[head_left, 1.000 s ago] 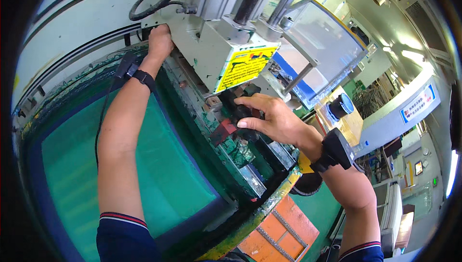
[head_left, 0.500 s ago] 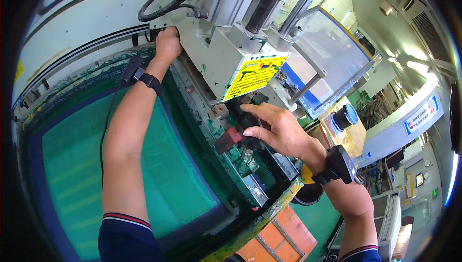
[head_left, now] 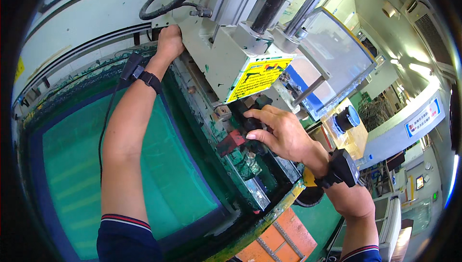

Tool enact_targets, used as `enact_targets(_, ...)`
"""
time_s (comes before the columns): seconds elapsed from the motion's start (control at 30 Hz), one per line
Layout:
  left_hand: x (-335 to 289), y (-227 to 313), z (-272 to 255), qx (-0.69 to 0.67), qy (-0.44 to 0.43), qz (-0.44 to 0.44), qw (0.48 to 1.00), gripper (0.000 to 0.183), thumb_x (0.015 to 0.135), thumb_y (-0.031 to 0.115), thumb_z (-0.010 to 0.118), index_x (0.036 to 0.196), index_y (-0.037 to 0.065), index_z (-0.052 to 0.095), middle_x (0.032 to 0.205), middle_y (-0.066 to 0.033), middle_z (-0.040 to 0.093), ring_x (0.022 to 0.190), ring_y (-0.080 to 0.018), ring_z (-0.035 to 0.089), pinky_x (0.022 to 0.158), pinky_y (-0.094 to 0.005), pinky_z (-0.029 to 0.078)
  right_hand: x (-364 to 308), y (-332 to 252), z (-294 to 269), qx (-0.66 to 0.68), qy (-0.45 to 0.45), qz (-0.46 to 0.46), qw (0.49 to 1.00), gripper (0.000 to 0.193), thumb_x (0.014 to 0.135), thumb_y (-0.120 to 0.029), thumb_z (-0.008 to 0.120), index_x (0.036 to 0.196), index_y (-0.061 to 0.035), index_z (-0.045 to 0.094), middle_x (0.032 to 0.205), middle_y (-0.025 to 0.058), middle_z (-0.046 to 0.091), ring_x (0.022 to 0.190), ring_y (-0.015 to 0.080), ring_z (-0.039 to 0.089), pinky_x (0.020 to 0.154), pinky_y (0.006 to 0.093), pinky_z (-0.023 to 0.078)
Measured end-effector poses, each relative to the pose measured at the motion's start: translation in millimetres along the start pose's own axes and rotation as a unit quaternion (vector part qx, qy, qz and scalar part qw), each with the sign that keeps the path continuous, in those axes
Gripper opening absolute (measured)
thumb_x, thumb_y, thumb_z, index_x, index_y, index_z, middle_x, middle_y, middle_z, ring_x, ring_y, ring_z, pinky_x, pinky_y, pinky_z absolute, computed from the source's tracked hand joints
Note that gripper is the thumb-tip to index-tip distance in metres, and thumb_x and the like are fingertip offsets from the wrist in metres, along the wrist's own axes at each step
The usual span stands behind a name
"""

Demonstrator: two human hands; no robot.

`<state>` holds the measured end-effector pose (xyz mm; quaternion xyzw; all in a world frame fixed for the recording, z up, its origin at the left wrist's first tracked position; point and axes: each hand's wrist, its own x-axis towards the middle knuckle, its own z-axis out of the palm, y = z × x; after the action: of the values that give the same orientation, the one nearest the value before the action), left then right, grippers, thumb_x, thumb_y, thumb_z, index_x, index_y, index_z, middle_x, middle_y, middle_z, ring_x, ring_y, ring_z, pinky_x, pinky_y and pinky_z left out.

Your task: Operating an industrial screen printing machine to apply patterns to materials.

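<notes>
My right hand curls its thumb and fingers around a black knob under the machine head. Beside that knob sits a red block on the ink-stained carriage bar. My left hand is closed at the far end of the same carriage, against its left side; whatever its fingers grip is hidden. Below my left forearm lies a green mesh printing screen in a dark blue border. Each wrist has a black strap with a small device on it.
A yellow warning label marks the machine head's front. Black hoses loop at the upper left. To the right are a clear framed panel and a round black-and-blue container. An orange metal piece lies below the yellow-stained frame edge.
The view has shifted slightly, so the machine head appears a little farther right. My right hand stays at the knob with a small shift of its fingers; my left hand keeps its place.
</notes>
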<state>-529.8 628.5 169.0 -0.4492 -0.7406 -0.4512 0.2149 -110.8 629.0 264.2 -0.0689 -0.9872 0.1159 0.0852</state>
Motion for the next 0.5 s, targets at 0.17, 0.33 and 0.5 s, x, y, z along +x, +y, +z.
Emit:
enact_targets(0.17, 2, 13, -9, -0.027, -0.029, -0.029, 0.999, 0.020, 0.074, 0.003, 0.067, 0.092, -0.004, 0.071, 0.095, -0.0319, 0.066, 0.095, -0.0494, 0.065, 0.084, -0.0519, 0.054, -1, -1, -1, 0.008, 0.003, 0.006, 1.000, 0.046, 0.093, -0.037, 0.069, 0.123, -0.0029, 0.062, 0.104, 0.0194, 0.065, 0.094, 0.0410, 0.064, 0.082, 0.0463, 0.053)
enact_targets(0.33, 5, 8, -13, -0.065, -0.014, -0.001, 0.998, 0.019, 0.074, 0.005, 0.068, 0.091, -0.004, 0.072, 0.090, -0.0306, 0.067, 0.092, -0.0491, 0.065, 0.082, -0.0508, 0.054, 0, -2, 2, 0.015, 0.011, -0.005, 1.000, 0.046, 0.093, -0.036, 0.069, 0.124, -0.0021, 0.062, 0.103, 0.0196, 0.065, 0.093, 0.0410, 0.064, 0.081, 0.0458, 0.053)
enact_targets(0.5, -4, 14, -6, 0.002, 0.020, 0.030, 0.999, 0.017, 0.076, 0.003, 0.065, 0.091, -0.003, 0.071, 0.092, -0.0298, 0.067, 0.093, -0.0496, 0.065, 0.081, -0.0521, 0.053, -1, 10, 4, 0.036, 0.028, -0.041, 0.998, 0.048, 0.093, -0.036, 0.069, 0.128, -0.0034, 0.061, 0.090, 0.0164, 0.059, 0.079, 0.0356, 0.060, 0.071, 0.0430, 0.049)
